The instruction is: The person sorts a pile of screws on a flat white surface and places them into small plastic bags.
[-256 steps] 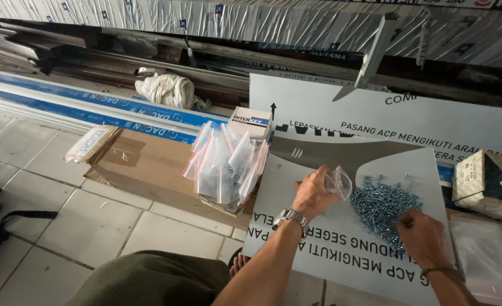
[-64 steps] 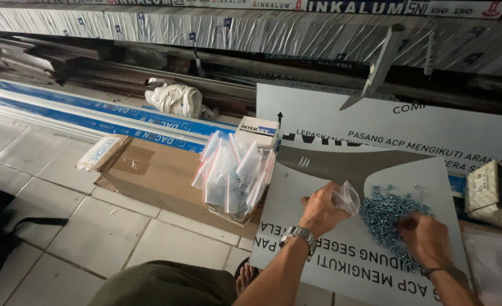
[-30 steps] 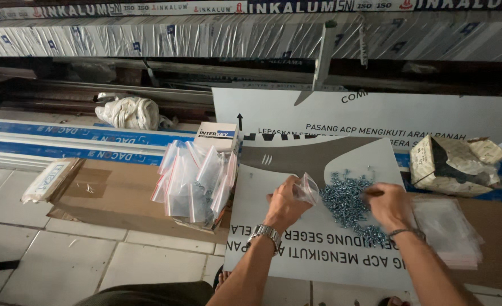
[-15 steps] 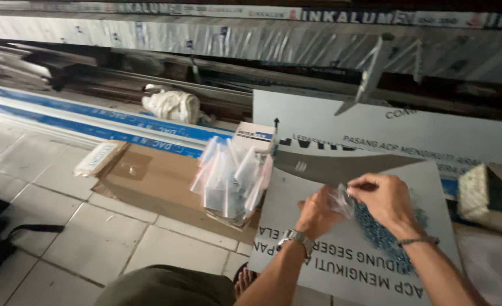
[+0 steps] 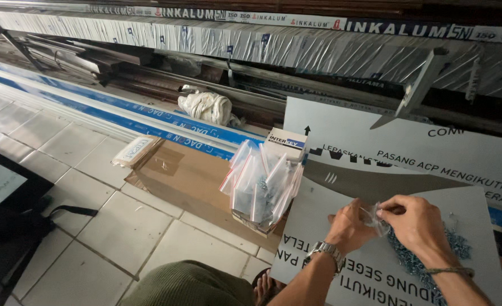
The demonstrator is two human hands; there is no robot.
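Note:
My left hand (image 5: pixel 350 226), with a metal watch on the wrist, pinches a small clear plastic bag (image 5: pixel 374 218) above a grey printed panel (image 5: pixel 330 198) on the floor. My right hand (image 5: pixel 416 224) meets it at the bag's mouth, fingertips on the plastic. A heap of small silvery screws (image 5: pixel 426 255) lies on the panel, partly hidden under my right hand. To the left, a small box holds several upright clear zip bags (image 5: pixel 260 187) with screws inside.
A flattened brown cardboard sheet (image 5: pixel 188 175) lies on the white tiled floor. Long blue-and-white wrapped profiles (image 5: pixel 120 116) and foil-wrapped metal stock (image 5: pixel 296 48) run along the back. A white crumpled bag (image 5: pixel 207 107) sits there. A black bag (image 5: pixel 7 226) is at the left.
My right hand has come off the screw pile and up to the bag held by my left hand. The camera view swung left and right meanwhile.

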